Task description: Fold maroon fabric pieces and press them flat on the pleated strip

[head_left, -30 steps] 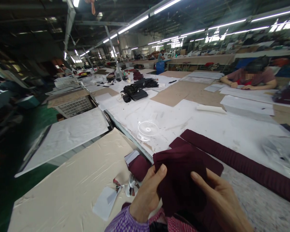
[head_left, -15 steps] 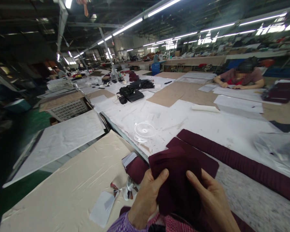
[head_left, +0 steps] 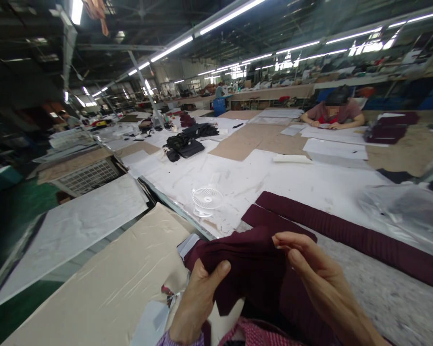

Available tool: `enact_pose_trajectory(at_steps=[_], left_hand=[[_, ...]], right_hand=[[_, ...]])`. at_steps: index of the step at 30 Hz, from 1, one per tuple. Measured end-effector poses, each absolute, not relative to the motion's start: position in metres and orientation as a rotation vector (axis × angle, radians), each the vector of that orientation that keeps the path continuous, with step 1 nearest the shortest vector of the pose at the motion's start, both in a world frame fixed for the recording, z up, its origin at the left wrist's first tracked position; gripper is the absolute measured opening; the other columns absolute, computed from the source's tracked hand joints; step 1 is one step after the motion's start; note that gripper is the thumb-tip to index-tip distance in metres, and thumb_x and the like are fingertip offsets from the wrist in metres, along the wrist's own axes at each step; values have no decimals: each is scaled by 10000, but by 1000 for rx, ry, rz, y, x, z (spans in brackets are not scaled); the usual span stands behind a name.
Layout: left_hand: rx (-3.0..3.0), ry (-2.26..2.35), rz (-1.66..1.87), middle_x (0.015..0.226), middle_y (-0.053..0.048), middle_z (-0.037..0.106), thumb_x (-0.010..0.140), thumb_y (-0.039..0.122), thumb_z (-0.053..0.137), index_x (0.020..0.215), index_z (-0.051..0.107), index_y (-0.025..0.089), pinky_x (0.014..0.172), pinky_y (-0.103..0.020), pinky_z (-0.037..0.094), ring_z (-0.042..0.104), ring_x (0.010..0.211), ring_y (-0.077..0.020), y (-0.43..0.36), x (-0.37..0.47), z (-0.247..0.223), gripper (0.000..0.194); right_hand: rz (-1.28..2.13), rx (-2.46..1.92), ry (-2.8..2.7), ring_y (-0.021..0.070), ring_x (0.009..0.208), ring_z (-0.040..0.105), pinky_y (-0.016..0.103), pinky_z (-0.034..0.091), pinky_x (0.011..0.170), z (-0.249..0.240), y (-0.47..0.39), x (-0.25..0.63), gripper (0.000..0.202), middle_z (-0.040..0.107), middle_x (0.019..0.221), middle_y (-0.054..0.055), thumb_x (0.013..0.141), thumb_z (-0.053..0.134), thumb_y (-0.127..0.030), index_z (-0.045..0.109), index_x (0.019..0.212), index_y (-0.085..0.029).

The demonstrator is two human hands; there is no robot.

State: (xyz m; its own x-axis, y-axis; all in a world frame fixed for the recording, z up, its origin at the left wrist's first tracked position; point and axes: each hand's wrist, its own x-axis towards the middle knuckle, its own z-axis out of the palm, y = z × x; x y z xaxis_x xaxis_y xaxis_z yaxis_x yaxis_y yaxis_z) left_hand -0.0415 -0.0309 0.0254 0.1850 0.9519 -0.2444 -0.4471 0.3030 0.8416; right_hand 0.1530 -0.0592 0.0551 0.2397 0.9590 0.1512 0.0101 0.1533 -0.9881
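Observation:
My left hand (head_left: 201, 295) is closed on a dark maroon fabric piece (head_left: 243, 254), its thumb lying on top and its fingers hidden underneath. The cloth is bunched and creased between my hands. At its right edge is my right hand (head_left: 315, 269), with the fingertips by the cloth and the thumb held apart from them. Whether those fingertips touch the cloth, I cannot tell. Behind it, a flat maroon panel (head_left: 299, 228) and a long maroon strip stack (head_left: 346, 240) lie on the table. Smaller maroon pieces with a pale grey piece (head_left: 188, 246) rest left of the held cloth.
A small white fan (head_left: 207, 198) stands on the white-covered table (head_left: 234, 180). Dark folded fabric (head_left: 187, 144) lies farther back. To the left is a cream-covered surface (head_left: 111, 274). Clear plastic (head_left: 411, 206) lies at right; a co-worker (head_left: 334, 113) leans over the table beyond.
My right hand has let go of the cloth's front and moved up to its right edge. The cloth has tilted and bunched, and my left hand has shifted down and left with it.

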Motion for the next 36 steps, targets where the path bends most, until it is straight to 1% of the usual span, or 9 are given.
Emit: enact_pose_trajectory(at_steps=[3, 6, 11, 13, 16, 21, 26, 31, 36], left_hand=[[725, 890, 1101, 926, -11, 751, 690, 252, 759, 963, 712, 224, 904, -342, 499, 665, 889, -187, -30, -43, 23, 278], [774, 883, 1079, 960, -3, 748, 719, 258, 736, 1004, 707, 244, 897, -307, 494, 659, 897, -168, -30, -43, 26, 287], [907, 918, 977, 996, -61, 739, 744, 326, 707, 1040, 705, 185, 922, -349, 474, 647, 944, -220, -31, -43, 40, 329], [969, 931, 943, 1000, -74, 735, 761, 355, 683, 1043, 705, 172, 899, -352, 477, 638, 949, -235, -31, -43, 42, 337], [1047, 937, 933, 985, -67, 732, 787, 372, 648, 1028, 713, 174, 840, -326, 479, 629, 926, -227, -31, -42, 42, 318], [1117, 907, 860, 890, -57, 734, 790, 363, 642, 995, 729, 181, 732, -281, 465, 624, 825, -200, -30, -43, 45, 288], [1157, 847, 822, 911, -49, 733, 810, 347, 620, 1039, 713, 194, 758, -274, 464, 624, 811, -182, -29, -44, 43, 291], [1131, 838, 806, 881, -42, 734, 799, 365, 628, 1035, 712, 190, 740, -261, 470, 627, 791, -180, -27, -42, 41, 306], [1114, 798, 763, 867, -42, 729, 808, 374, 616, 1025, 715, 191, 727, -257, 463, 621, 785, -175, -27, -38, 42, 301]], right_hand=[[896, -1141, -1219, 143, 790, 654, 215, 543, 703, 63, -59, 159, 151, 692, 923, -7, 848, 600, -399, 716, 936, -362], [923, -1078, -1391, 169, 896, 639, 239, 528, 780, 71, -57, 164, 187, 671, 1006, 5, 854, 575, -439, 722, 910, -336], [997, -1160, -1422, 191, 950, 628, 270, 523, 788, 68, -53, 163, 184, 660, 1048, 21, 859, 580, -388, 693, 994, -332], [898, -1173, -1376, 203, 1076, 585, 286, 513, 831, 64, -52, 162, 248, 611, 1199, 15, 850, 600, -350, 641, 1094, -378], [742, -1154, -1469, 240, 1223, 487, 351, 462, 944, 62, -51, 162, 247, 474, 1381, 2, 823, 631, -339, 658, 1063, -393], [895, -1224, -1607, 287, 1201, 506, 429, 446, 964, 68, -46, 161, 168, 555, 1296, 60, 802, 637, -397, 716, 918, -305], [1028, -1249, -1481, 257, 1032, 597, 351, 496, 828, 68, -45, 155, 257, 611, 1170, 64, 804, 626, -429, 700, 647, -238], [982, -1283, -1443, 263, 1117, 531, 352, 451, 900, 63, -44, 155, 277, 595, 1136, 64, 764, 669, -443, 663, 590, -227], [1020, -1311, -1348, 273, 1060, 556, 388, 447, 897, 57, -41, 154, 350, 600, 1105, 78, 705, 705, -494, 602, 543, -201]])
